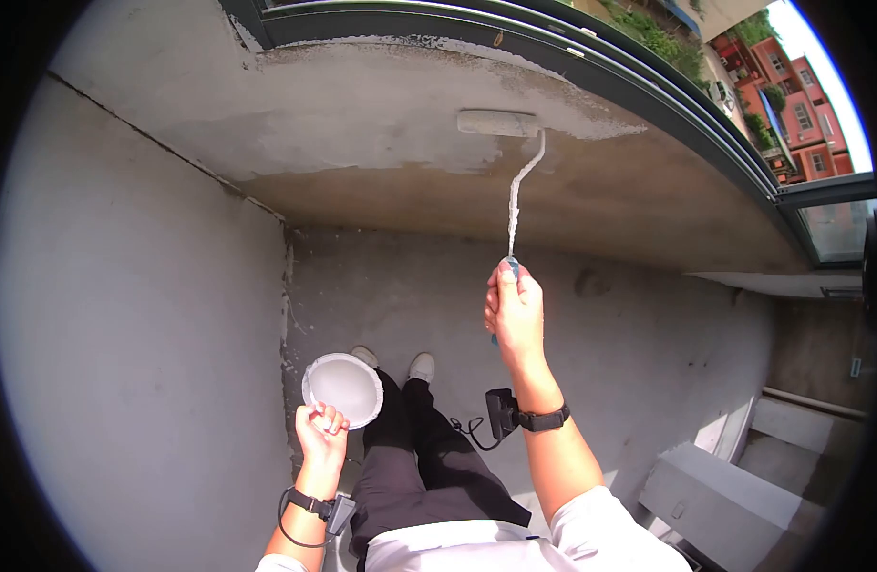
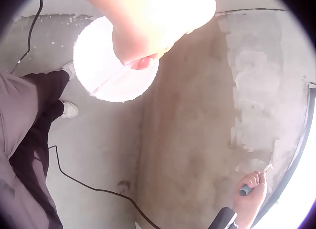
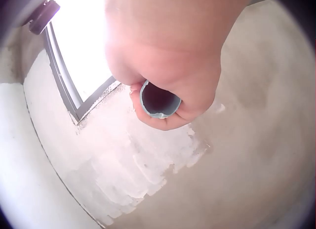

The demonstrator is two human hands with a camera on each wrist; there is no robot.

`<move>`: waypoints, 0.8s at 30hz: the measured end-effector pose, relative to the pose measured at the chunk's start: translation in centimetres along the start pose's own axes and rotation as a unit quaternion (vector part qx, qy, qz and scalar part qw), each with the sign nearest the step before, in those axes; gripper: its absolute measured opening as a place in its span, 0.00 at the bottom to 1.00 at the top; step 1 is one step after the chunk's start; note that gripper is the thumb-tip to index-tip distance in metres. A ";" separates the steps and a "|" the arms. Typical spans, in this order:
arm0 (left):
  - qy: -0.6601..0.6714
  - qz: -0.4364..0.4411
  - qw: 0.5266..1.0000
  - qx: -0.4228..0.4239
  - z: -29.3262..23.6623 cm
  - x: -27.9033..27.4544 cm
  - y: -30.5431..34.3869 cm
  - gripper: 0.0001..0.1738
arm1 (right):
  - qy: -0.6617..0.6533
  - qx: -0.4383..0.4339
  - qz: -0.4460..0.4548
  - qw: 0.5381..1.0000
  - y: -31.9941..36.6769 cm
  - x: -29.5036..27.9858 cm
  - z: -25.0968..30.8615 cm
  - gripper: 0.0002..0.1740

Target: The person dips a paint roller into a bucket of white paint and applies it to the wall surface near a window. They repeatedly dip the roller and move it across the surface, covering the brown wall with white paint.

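My right hand (image 1: 516,307) grips the blue handle of a paint roller (image 1: 496,123), its white-coated wire frame reaching up to the wall (image 1: 591,205). The roller's sleeve lies level over the wall, at the lower border of a pale coated band below the window. In the right wrist view, curled fingers wrap the handle, whose hollow end (image 3: 160,101) faces the camera. Down at the left, my left hand (image 1: 322,434) holds a white bucket (image 1: 343,391) by its thin handle, fingers curled. The left wrist view shows the bucket (image 2: 94,61) partly hidden behind that hand.
A dark window frame (image 1: 515,38) runs above the coated band. Another grey wall (image 1: 162,315) stands close on the left. My shoes (image 1: 421,367) are on the concrete floor (image 1: 610,353) beside the bucket. A pale box-like block (image 1: 715,496) sits at the lower right.
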State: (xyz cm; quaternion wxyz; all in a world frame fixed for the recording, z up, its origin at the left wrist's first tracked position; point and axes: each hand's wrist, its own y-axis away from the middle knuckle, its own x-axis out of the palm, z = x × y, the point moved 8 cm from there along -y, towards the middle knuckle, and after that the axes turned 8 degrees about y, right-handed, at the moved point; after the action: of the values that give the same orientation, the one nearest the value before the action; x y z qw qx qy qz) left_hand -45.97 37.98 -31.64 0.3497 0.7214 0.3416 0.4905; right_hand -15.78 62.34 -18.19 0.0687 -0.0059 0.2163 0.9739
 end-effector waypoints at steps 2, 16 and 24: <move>-0.002 -0.007 1.000 0.004 -0.4 -0.6 0.0 0.11 | -0.005 -0.009 0.003 1.000 0.0 0.4 0.8 0.18; 0.002 -0.032 0.999 0.012 -1.5 -4.9 0.9 0.11 | -0.040 0.088 0.012 0.995 -4.9 0.2 -11.9 0.19; 0.004 -0.029 0.999 0.013 -2.1 -4.9 1.4 0.11 | -0.036 -0.003 0.004 0.999 -1.5 -0.1 -2.1 0.18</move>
State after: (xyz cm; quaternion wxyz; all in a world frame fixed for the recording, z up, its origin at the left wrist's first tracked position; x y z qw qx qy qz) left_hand -49.17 33.50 -32.20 0.3535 0.7135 0.3700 0.4786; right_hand -15.50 62.81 -20.76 0.0725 0.0300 0.2105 0.9744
